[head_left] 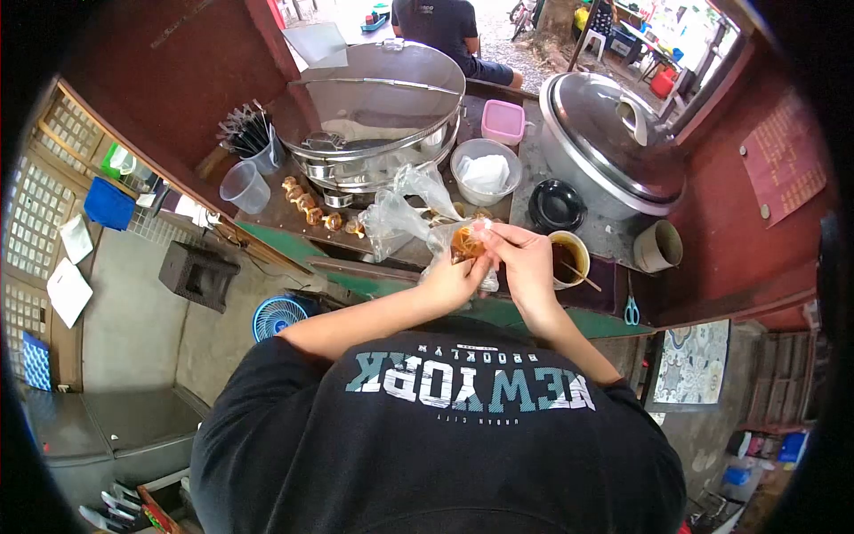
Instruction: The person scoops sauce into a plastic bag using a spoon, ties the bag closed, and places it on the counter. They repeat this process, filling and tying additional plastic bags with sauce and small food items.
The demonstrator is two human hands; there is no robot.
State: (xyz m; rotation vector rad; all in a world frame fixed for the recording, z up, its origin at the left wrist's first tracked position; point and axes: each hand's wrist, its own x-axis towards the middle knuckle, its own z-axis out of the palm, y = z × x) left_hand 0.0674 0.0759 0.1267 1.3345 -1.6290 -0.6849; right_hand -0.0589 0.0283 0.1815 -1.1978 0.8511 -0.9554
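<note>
Over the counter's front edge, my left hand [455, 283] is closed around a small clear plastic bag [464, 244] with orange-brown liquid or food inside. My right hand [519, 252] pinches the same bag near its top, fingertips close to the left thumb. More clear plastic bags [391, 222] lie crumpled just behind and to the left. Right of my right hand stands a cup of dark brown sauce [569, 258] with a stick leaning in it. Several brown balls [313, 214], apparently skewered, lie in a row on the counter at the left.
A large steel pan with a lid [378, 84] and a big lidded pot [587, 133] stand at the back. Around them are a white tub [486, 169], pink container [503, 122], black bowl [557, 206], plastic cup [245, 187] and blue scissors [632, 311]. A person [436, 36] sits beyond.
</note>
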